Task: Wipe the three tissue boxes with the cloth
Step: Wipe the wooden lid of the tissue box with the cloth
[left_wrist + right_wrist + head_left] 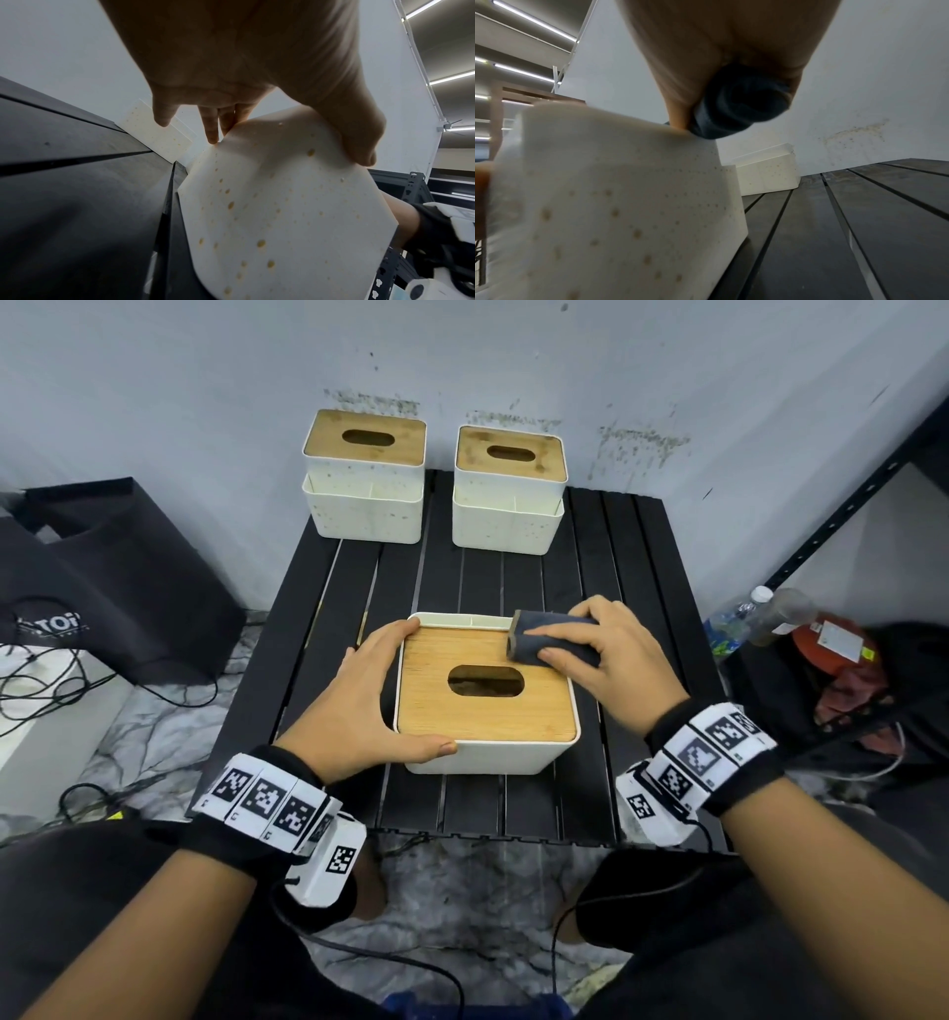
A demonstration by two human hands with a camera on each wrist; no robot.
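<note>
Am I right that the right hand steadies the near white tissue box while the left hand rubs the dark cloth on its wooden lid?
No, the hands are swapped. In the head view the left hand steadies the near white tissue box, and the right hand rubs the folded dark cloth on its wooden lid.

Left hand (pixel 231 60) seen from the wrist, palm side. Thumb (pixel 359 142) presses on the near side of a white tissue box (pixel 282 213); 3 fingers (pixel 212 125) reach down its far side, so the grip spans the box corner. Box wall is dotted with yellowish spots. Box sits on a black slatted desk (pixel 77 172). A 2nd white spotted box (pixel 159 134) stands farther back against a pale wall (pixel 64 50). Metal shelving (pixel 411 186) at right.
</note>
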